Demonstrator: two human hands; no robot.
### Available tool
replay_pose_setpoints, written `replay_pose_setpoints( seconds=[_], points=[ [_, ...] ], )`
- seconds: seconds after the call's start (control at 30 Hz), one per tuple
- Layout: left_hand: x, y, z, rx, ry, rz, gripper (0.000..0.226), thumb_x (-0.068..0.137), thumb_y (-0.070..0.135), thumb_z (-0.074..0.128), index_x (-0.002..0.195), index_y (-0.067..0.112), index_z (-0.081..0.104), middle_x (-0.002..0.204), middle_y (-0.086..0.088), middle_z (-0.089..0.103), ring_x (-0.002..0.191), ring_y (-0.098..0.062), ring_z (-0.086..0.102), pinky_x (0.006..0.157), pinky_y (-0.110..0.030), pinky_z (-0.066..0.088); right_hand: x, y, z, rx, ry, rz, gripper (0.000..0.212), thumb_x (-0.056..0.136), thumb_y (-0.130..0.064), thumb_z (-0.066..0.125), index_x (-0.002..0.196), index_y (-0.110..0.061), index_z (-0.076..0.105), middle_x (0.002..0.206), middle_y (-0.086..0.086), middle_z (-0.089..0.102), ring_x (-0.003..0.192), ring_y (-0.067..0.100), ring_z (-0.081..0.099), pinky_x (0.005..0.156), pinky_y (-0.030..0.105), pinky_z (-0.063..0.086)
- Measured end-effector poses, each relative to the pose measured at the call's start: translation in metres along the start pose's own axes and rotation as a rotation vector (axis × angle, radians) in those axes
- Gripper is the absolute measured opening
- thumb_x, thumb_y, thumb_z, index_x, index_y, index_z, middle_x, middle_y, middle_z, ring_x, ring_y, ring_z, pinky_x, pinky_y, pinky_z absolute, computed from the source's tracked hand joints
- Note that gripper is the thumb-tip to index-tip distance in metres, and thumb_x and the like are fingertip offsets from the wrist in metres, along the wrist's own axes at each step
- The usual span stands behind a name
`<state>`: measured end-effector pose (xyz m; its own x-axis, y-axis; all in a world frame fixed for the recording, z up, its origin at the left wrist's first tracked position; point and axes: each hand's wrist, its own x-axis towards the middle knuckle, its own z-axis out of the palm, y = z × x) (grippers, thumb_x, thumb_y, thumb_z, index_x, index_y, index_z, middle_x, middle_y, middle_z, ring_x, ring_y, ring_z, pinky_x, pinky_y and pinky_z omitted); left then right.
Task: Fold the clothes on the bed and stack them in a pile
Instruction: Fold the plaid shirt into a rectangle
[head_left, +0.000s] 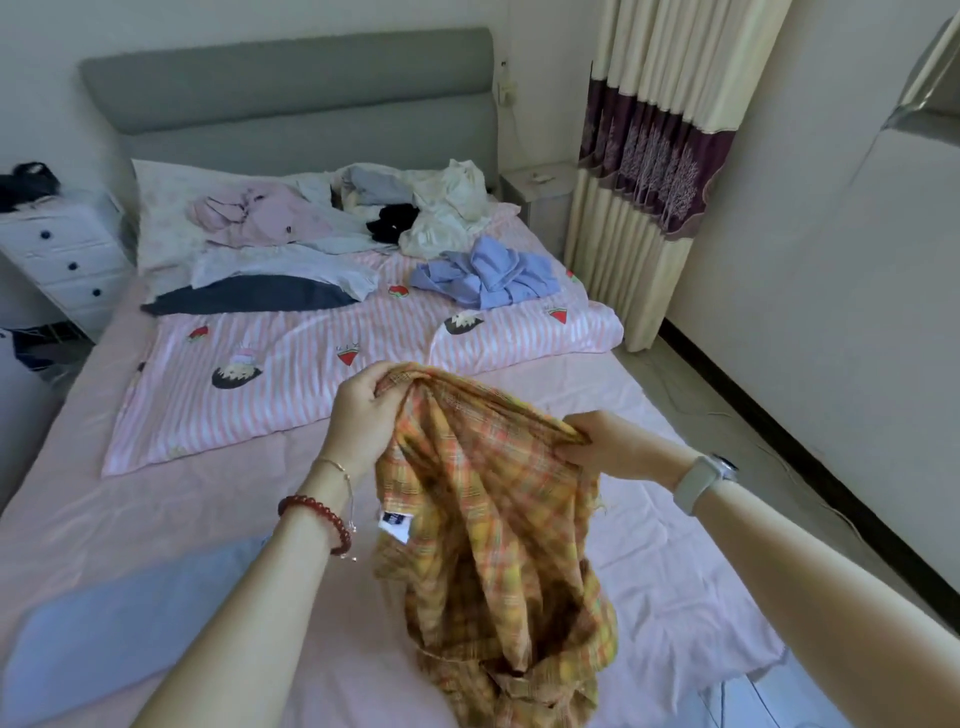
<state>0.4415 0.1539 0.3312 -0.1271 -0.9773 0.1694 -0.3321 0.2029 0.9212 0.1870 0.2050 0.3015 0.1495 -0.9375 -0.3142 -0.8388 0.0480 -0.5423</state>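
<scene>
Over the bed's near end: I see both hands holding one plaid shirt up, hem bunched on the pink sheet.
L hand: fingers curled, gripping shirt's top edge.
R hand: fingers pinching fabric, same edge, w/ watch on wrist.
Unfolded clothes: blue shirt, white top, pink top by headboard.
Near left: folded light-blue item.

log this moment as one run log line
step: opening garment | left hand: grips yellow-orange plaid cotton shirt | right hand: grips shirt | pending: crumpled light-blue shirt on pink bed
</scene>
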Motion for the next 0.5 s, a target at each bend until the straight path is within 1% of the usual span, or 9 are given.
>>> replay_pose_setpoints(
  seconds=[0.07,0.1,0.17,0.2,0.23,0.27,0.33,0.4,0.5],
  points=[
    [0.006,-0.004,-0.008,0.078,0.111,0.016,0.015,0.09,0.004,0.053,0.093,0.014,0.065,0.079,0.006,0.062,0.07,0.003,0.055,0.061,-0.002,0.041,0.009,0.001,-0.016,-0.083,0.091,0.005,0.025,0.092,-0.024,0.051,0.072,-0.01,0.05,0.072,0.004,0.053,0.072,0.023,0.051,0.057,0.026,0.033],
    [0.011,-0.005,-0.012,0.121,0.172,0.035,0.015,0.09,0.005,0.054,0.092,0.014,0.066,0.076,0.007,0.063,0.067,0.002,0.055,0.059,-0.004,0.041,0.016,-0.003,-0.027,-0.163,0.236,-0.016,0.026,0.093,-0.026,0.05,0.07,-0.012,0.048,0.07,0.001,0.051,0.072,0.024,0.052,0.054,0.027,0.031],
    [0.033,-0.005,-0.017,0.207,0.32,0.059,0.013,0.091,0.011,0.055,0.089,0.007,0.067,0.078,-0.004,0.066,0.07,-0.016,0.058,0.063,-0.02,0.043,0.037,-0.021,-0.051,-0.217,0.599,-0.056,0.018,0.092,-0.025,0.048,0.079,-0.013,0.053,0.074,0.0,0.053,0.078,0.029,0.055,0.052,0.031,0.026],
    [0.047,-0.006,-0.019,0.253,0.378,0.036,0.017,0.092,0.016,0.054,0.091,0.004,0.066,0.084,-0.012,0.066,0.078,-0.026,0.059,0.068,-0.029,0.043,0.049,-0.033,-0.061,-0.169,0.716,-0.071,0.014,0.091,-0.024,0.049,0.09,-0.012,0.057,0.082,0.003,0.057,0.085,0.03,0.056,0.056,0.031,0.026],
    [0.063,-0.008,-0.021,0.315,0.401,-0.011,0.02,0.093,0.02,0.052,0.098,0.005,0.064,0.095,-0.016,0.065,0.09,-0.032,0.058,0.073,-0.033,0.042,0.063,-0.045,-0.068,-0.115,0.756,-0.086,0.02,0.091,-0.026,0.051,0.105,-0.013,0.058,0.096,0.006,0.061,0.096,0.031,0.055,0.063,0.032,0.03],
    [0.078,-0.013,-0.023,0.397,0.379,-0.086,0.027,0.093,0.024,0.052,0.114,0.009,0.059,0.111,-0.017,0.061,0.104,-0.035,0.054,0.083,-0.036,0.041,0.076,-0.053,-0.072,-0.096,0.721,-0.096,0.033,0.091,-0.031,0.053,0.121,-0.016,0.053,0.115,0.008,0.059,0.11,0.03,0.051,0.077,0.035,0.035],
    [0.091,-0.031,-0.025,0.589,0.251,-0.281,0.058,0.09,0.031,0.056,0.142,0.02,0.031,0.14,-0.015,0.04,0.127,-0.036,0.038,0.102,-0.048,0.034,0.096,-0.059,-0.062,-0.134,0.593,-0.077,0.057,0.091,-0.044,0.05,0.141,-0.021,0.033,0.141,0.005,0.041,0.13,0.027,0.036,0.102,0.045,0.028],
    [0.079,-0.063,-0.017,0.76,0.133,-0.314,0.075,0.087,0.038,0.059,0.147,0.025,0.015,0.148,-0.012,0.026,0.134,-0.034,0.028,0.107,-0.054,0.025,0.106,-0.045,-0.032,-0.108,0.52,-0.059,0.062,0.092,-0.043,0.049,0.145,-0.021,0.026,0.147,0.004,0.033,0.134,0.027,0.03,0.108,0.048,0.024],
    [0.034,-0.119,0.017,0.841,-0.044,-0.244,0.069,0.087,0.04,0.057,0.145,0.025,0.024,0.148,-0.007,0.029,0.135,-0.029,0.029,0.108,-0.047,0.028,0.103,0.002,0.04,0.002,0.398,0.013,0.053,0.094,-0.027,0.049,0.142,-0.016,0.031,0.143,0.01,0.036,0.129,0.031,0.037,0.103,0.044,0.034]
  ],
)
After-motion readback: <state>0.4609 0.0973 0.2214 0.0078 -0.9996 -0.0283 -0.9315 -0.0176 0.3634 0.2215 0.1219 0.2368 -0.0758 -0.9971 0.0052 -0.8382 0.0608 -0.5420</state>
